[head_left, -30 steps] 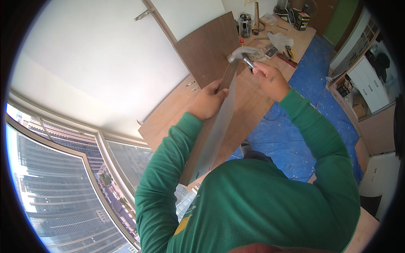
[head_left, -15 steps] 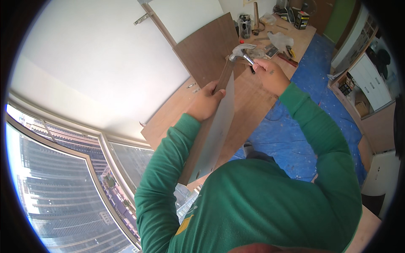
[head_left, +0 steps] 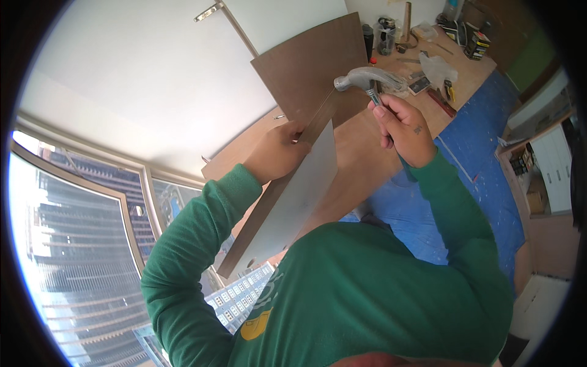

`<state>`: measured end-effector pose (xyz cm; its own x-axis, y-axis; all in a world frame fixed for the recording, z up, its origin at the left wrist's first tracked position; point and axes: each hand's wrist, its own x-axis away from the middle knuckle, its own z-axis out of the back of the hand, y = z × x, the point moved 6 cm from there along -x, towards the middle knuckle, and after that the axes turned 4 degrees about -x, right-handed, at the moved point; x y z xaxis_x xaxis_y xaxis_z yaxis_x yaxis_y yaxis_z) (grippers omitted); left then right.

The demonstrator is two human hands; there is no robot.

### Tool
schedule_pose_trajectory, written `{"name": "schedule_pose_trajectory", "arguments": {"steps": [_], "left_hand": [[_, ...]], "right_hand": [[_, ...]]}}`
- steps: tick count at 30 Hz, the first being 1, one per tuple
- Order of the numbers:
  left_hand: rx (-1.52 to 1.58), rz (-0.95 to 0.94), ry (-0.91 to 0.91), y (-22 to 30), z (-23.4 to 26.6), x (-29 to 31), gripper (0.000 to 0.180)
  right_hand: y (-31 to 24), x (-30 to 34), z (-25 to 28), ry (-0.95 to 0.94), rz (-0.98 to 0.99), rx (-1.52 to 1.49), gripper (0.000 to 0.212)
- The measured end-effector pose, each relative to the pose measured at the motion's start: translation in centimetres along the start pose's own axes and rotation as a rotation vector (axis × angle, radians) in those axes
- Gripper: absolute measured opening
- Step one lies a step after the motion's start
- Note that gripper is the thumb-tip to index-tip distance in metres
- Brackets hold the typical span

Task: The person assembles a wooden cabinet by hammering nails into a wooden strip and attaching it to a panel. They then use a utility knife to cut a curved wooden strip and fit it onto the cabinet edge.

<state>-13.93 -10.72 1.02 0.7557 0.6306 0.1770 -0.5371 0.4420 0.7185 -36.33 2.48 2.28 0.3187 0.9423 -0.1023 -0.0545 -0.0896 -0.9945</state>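
Observation:
My right hand [head_left: 408, 129] is wrapped round the handle of a claw hammer [head_left: 365, 76], with the thumb along the handle. The striking face hangs close to the far end of a long panel [head_left: 290, 202], which has a brown edge and a whitish face. Whether the hammer touches the edge, I cannot tell. My left hand [head_left: 276, 151] is closed on the panel's brown edge, some way nearer to me than the hammer; its fingertips are partly hidden. Slantwise in front of my body, the panel stands on edge, its near end by my left forearm.
Behind the panel a brown board [head_left: 315, 58] leans against the white wall. A wooden worktop [head_left: 364, 153] carries a clear plastic bag [head_left: 437, 68], red-handled pliers or a similar tool [head_left: 441, 103], and a dark bottle [head_left: 386, 35]. Blue sheeting [head_left: 455, 189] covers the floor; a window [head_left: 79, 226] is left.
My left hand has slid nearer along the panel's edge and its grip has changed. The hammer has turned, its striking face now toward the left. The panel's near end has swung left.

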Motion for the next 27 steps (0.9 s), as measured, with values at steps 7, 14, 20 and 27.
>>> {"name": "schedule_pose_trajectory", "arguments": {"steps": [7,14,20,27], "left_hand": [[-0.069,0.088,0.342,3.4,-0.8,-2.1,0.024],[-0.127,0.204,0.524,3.2,-1.6,-1.8,0.019],[0.057,0.197,0.545,2.2,-2.2,-1.5,0.021],[0.044,0.233,0.563,2.2,-1.9,-1.4,0.02]], "right_hand": [[1.3,-5.5,3.0,-0.303,0.085,0.096,0.025],[0.8,-7.2,2.2,-0.453,0.338,0.238,0.022],[0.2,-7.9,1.4,-0.589,0.37,0.348,0.018],[-1.4,-6.5,1.5,-0.633,0.581,0.43,0.015]]}}
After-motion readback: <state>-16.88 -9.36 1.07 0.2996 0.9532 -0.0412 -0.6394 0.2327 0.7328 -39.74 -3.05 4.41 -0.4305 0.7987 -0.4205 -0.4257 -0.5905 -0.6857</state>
